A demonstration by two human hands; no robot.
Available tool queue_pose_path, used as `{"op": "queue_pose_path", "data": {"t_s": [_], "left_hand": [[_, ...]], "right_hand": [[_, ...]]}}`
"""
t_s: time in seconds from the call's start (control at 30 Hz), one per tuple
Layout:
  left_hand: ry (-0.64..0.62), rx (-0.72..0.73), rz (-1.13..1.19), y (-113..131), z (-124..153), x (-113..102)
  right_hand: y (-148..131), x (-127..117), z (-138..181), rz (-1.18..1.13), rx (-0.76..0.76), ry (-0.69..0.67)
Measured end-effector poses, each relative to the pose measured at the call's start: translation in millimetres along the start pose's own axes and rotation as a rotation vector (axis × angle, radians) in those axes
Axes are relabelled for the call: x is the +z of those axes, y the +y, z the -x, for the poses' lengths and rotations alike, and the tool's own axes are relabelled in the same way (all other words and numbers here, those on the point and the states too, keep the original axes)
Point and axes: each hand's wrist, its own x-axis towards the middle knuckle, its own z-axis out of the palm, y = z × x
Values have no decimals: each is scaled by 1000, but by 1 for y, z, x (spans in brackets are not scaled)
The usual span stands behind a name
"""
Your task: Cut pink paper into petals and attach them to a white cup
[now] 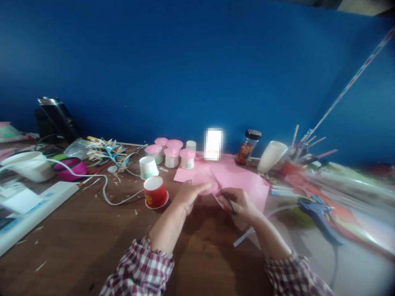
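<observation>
My left hand [189,195] pinches a small round piece of pink paper [206,183] between thumb and fingers above the brown table [92,242]. My right hand [239,203] is closed around scissors [222,191], whose blades reach up into the pink piece. A larger pink sheet [243,179] lies flat just behind both hands. Both forearms wear checked sleeves.
An upside-down red paper cup [155,192] and white cup [148,167] stand left of my hands. Pink-topped cups [173,153], a jar [247,146], a blue glue gun [321,216], a tipped white cup [271,156], brushes and a white cable [105,187] surround them.
</observation>
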Motion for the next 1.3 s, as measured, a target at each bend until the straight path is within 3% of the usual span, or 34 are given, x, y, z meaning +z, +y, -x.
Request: {"op": "queue_pose_path", "data": {"t_s": [0.47, 0.8, 1.3], "left_hand": [[1, -19, -22, -3, -5, -2], [139, 70, 18, -6, -2, 5], [30, 34, 70, -11, 0, 8]], "right_hand": [[-1, 3, 0, 4, -11, 19], [-1, 8, -1, 28, -14, 18], [5, 8, -1, -44, -16, 25]]}}
